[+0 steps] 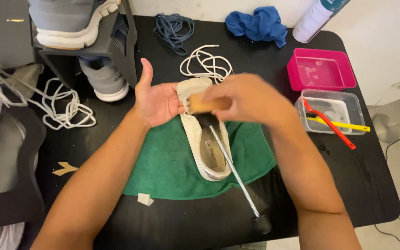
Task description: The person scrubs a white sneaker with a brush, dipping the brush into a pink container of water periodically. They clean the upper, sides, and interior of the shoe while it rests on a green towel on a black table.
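Black table (348, 185) carries a green cloth (163, 166) where the left hand (156, 99) cups a white shoe (200, 153), open-palmed, while the right hand (251, 99) pinches a tan brush (200, 104); hard scrubbing could tip the shoe off its metal rod (234, 176).

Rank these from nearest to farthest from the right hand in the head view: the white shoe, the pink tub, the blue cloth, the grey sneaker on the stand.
1. White shoe: right under the right hand, on the green towel.
2. Pink tub: to its right, towards the table's far side.
3. Blue cloth: at the far edge, beyond the hand.
4. Grey sneaker: far left corner, on the dark stand.
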